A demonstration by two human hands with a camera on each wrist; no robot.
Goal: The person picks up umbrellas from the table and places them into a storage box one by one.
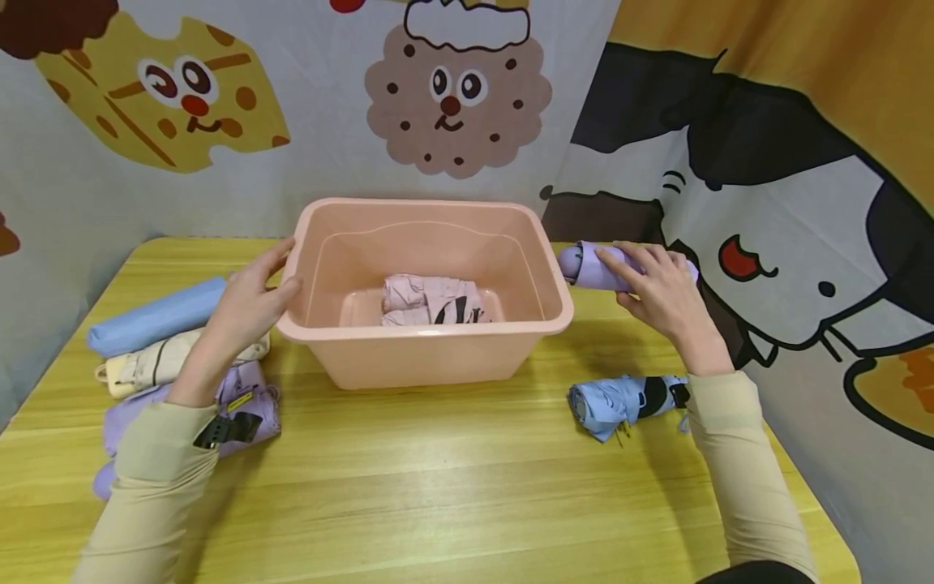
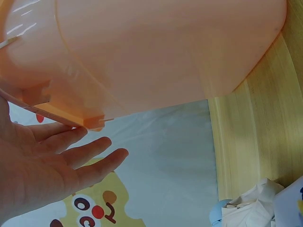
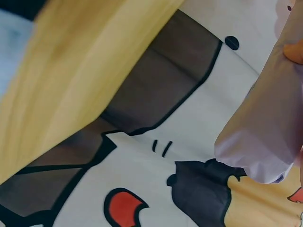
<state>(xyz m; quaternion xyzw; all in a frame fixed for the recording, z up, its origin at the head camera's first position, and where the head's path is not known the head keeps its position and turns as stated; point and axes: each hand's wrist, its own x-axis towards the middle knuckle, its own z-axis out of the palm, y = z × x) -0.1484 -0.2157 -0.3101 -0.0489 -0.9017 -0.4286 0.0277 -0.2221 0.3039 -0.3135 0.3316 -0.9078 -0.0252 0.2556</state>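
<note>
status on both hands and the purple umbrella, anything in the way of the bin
Left hand touching bin rim. Right hand gripping purple umbrella beside bin. Pink umbrella lying inside; nothing else seen in there.

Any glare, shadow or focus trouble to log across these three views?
Head view: mostly sharp, with a pale sheen on the table and a soft shadow beside the right sleeve; left wrist view: white glare streaks on the bin, top left; right wrist view: light-blue patch at top left, out of focus.
</note>
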